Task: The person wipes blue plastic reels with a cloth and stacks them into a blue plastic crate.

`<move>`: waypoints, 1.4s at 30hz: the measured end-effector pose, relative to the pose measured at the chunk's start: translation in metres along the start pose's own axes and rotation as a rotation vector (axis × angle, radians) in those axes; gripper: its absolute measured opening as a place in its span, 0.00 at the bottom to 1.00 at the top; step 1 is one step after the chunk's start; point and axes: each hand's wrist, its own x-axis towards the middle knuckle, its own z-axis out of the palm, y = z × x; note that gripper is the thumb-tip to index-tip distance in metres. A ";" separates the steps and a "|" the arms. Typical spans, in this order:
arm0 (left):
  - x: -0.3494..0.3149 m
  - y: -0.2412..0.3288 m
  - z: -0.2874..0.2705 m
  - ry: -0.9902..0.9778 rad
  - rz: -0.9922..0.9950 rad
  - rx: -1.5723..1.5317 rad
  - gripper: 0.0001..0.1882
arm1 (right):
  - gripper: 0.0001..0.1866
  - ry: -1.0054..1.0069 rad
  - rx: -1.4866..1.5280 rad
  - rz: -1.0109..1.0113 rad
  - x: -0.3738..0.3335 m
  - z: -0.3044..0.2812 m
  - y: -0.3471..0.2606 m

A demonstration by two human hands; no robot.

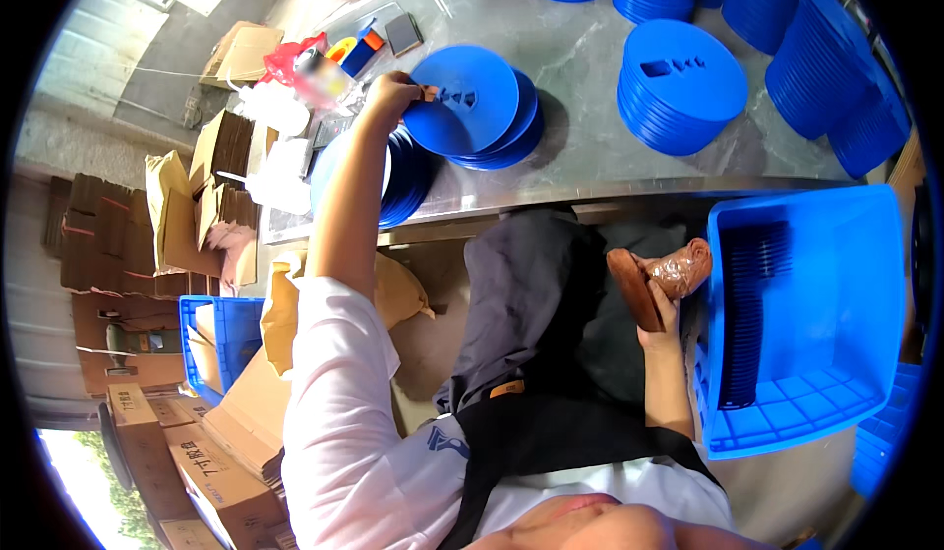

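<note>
My left hand [391, 96] reaches over the metal table, its fingers closed at the left edge of a round blue disc [477, 122] with small cut-outs. This disc sits tilted and off-centre over a short stack of blue discs [506, 152]. Something small and brown shows by the fingertips, too small to name. Under my left forearm, partly hidden, stands another stack of discs [401, 181]. Low in front of my lap, my right hand [664, 304] grips a brown bundle [680, 270], rounded and partly wrapped in shiny clear film.
More blue disc stacks [680, 93] stand on the metal table [580, 58], several at the far right. A blue crate [816, 304] holding a row of black discs is at my right. Cartons [211, 471] and a smaller blue crate [202, 339] are at left.
</note>
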 end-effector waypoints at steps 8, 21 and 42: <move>-0.087 0.004 0.008 -0.264 0.354 -1.099 0.25 | 0.19 0.024 0.129 0.003 0.005 -0.030 0.022; -0.154 0.021 0.099 -0.392 0.486 -1.626 0.27 | 0.26 0.010 0.151 0.013 0.003 -0.030 0.015; -0.181 0.003 0.117 -0.341 0.386 -1.495 0.20 | 0.27 -0.231 0.498 0.036 0.076 0.101 -0.044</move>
